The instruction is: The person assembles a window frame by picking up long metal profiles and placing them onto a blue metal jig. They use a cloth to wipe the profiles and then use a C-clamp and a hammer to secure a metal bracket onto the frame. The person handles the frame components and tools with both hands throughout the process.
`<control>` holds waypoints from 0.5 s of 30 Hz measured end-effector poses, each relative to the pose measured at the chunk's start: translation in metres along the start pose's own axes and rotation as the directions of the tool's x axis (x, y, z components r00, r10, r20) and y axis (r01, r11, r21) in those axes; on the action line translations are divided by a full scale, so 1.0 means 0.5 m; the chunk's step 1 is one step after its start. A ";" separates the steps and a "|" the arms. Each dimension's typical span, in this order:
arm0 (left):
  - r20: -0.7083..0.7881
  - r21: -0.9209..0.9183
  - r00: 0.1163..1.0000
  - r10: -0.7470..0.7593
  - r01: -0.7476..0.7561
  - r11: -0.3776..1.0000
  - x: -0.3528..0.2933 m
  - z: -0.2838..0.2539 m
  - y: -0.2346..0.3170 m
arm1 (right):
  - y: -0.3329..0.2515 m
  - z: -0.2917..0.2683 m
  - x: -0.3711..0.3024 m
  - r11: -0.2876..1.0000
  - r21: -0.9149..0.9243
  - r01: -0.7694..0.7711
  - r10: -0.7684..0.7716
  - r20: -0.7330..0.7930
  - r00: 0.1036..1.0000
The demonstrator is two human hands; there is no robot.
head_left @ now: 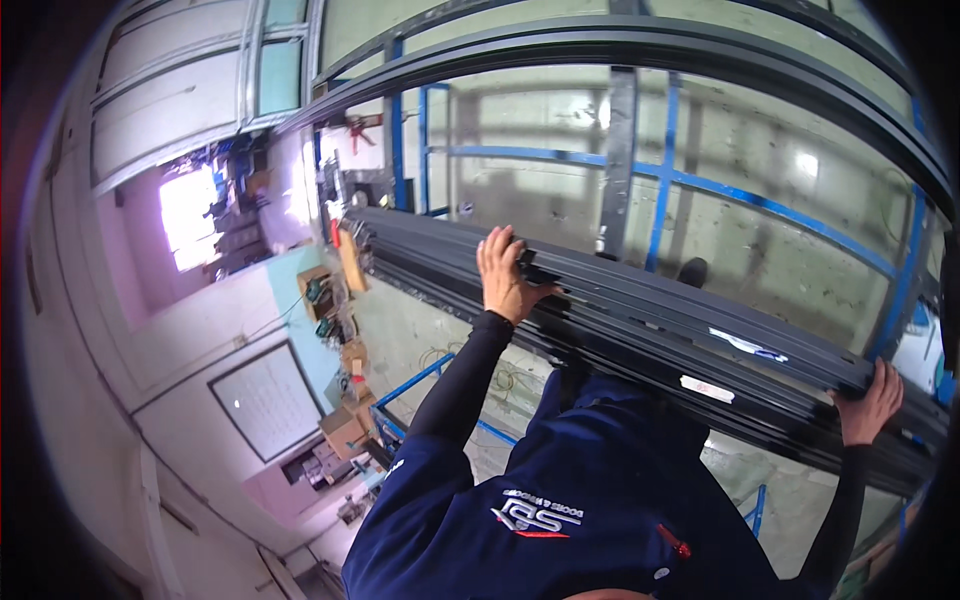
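Note:
A bundle of long dark grey metal profiles [640,300] lies across in front of my body, running from the upper left to the lower right. My left hand [507,278] is closed over a profile toward the left part of the bundle, fingers over the far side and thumb on the near side. Small black edges show beside its thumb. Further right, my right hand [868,408] grips the profile near its right part, fingertips over the far edge. A white label [707,388] is stuck on a nearer profile. The undersides of the profiles are hidden.
Beyond the bundle stands a blue and grey metal frame [560,153], with another long dark profile [640,40] across it. A blue tubular stand [412,392] is at my left. Cardboard boxes [345,432], a whiteboard [267,400] and a bright window [188,218] are farther left.

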State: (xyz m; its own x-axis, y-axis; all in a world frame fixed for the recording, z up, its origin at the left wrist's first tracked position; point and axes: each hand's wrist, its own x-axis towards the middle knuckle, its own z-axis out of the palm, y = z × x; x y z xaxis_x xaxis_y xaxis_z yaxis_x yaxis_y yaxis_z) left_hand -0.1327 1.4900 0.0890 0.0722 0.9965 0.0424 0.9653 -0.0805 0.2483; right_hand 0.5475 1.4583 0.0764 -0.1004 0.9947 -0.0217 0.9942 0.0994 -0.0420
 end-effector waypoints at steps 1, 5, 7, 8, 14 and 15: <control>0.041 0.017 0.999 -0.035 0.035 0.999 0.022 -0.028 -0.003 | -0.028 -0.002 0.008 0.995 0.016 -0.098 0.096 0.109 0.989; 0.202 0.265 0.955 -0.219 0.162 0.951 0.007 -0.051 0.041 | -0.056 -0.100 0.129 0.971 0.225 0.083 -0.119 0.150 0.982; 0.045 0.304 0.997 -0.063 0.046 0.951 -0.009 -0.018 0.026 | -0.014 -0.090 0.129 0.978 0.200 0.059 -0.109 0.246 0.963; 0.126 0.269 0.986 -0.113 0.075 0.960 0.008 0.011 0.038 | 0.005 -0.090 0.116 0.973 0.204 0.105 -0.144 0.186 0.972; 0.357 0.281 0.921 -0.156 0.053 0.958 0.093 -0.002 0.027 | 0.005 -0.084 0.113 0.973 0.222 0.057 -0.114 0.254 0.960; 0.387 0.302 0.906 -0.168 0.047 0.952 0.097 -0.006 0.030 | 0.003 -0.084 0.120 0.974 0.215 0.070 -0.127 0.261 0.957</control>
State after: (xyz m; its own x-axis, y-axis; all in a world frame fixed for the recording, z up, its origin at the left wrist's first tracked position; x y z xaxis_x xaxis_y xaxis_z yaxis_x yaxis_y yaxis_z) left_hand -0.1153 1.5369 0.0976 0.0005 0.9257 -0.3782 0.9983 -0.0225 -0.0538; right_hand 0.5445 1.5189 0.1168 -0.2322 0.9327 -0.2758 0.9529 0.1613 -0.2570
